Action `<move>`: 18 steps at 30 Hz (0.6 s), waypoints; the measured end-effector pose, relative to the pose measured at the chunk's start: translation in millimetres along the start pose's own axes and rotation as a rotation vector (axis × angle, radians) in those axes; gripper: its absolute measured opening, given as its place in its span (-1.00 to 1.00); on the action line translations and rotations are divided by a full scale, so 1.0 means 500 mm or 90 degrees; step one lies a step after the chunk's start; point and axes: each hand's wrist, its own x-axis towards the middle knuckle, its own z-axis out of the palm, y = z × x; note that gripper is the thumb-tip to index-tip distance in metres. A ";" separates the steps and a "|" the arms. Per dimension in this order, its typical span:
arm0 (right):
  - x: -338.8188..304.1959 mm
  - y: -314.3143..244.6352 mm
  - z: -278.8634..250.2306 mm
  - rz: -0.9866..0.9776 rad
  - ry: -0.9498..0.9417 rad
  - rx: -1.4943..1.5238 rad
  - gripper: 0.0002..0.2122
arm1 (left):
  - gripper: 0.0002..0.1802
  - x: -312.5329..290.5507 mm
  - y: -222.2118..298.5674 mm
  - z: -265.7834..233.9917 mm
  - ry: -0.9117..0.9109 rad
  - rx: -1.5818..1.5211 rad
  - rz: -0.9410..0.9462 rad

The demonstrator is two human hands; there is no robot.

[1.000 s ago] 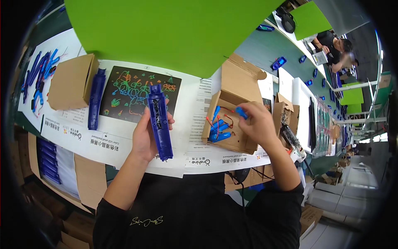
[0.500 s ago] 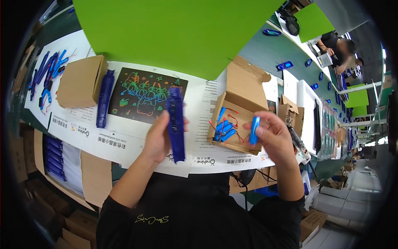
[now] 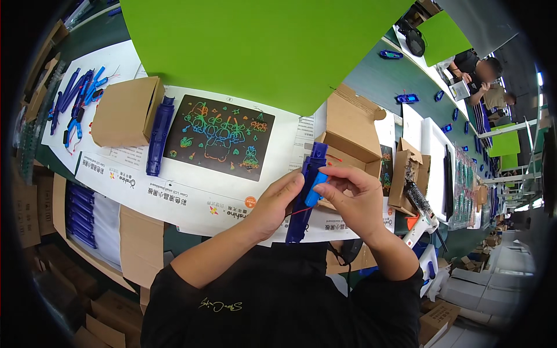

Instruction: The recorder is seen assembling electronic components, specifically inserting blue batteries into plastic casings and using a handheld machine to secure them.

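Note:
My left hand [image 3: 271,204] is closed around a long dark blue plastic housing [image 3: 296,228], held tilted above the table's front edge. Between the thumb and fingers of my right hand [image 3: 364,203] is a light blue battery [image 3: 315,192] with a red wire. The battery lies against the middle of the housing, but my fingers hide whether it sits fully inside. Just behind my right hand stands an open cardboard box [image 3: 350,122], its contents mostly covered by the hand. A second dark blue housing [image 3: 159,139] rests on the white paper to the left.
A closed cardboard box [image 3: 126,113] stands at left, beside loose batteries and housings [image 3: 81,98]. A green board [image 3: 243,46] rises behind a black sheet with colourful drawings [image 3: 220,139]. To the right are a white tool [image 3: 422,223] and a small carton [image 3: 406,180]. A person sits far right.
My left hand has carried the housing rightward, and my right hand has brought the battery left against it. The view has shifted slightly.

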 end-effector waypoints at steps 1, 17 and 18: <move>-0.001 0.003 0.004 -0.009 0.018 -0.003 -0.74 | -0.54 0.003 -0.006 -0.002 -0.002 0.002 0.009; 0.004 0.032 0.014 -0.176 0.022 -0.084 -0.73 | -0.53 -0.004 -0.030 -0.001 -0.029 -0.019 0.051; -0.002 0.041 0.020 -0.153 0.021 -0.041 -0.73 | -0.53 -0.005 -0.032 0.001 -0.027 -0.017 0.056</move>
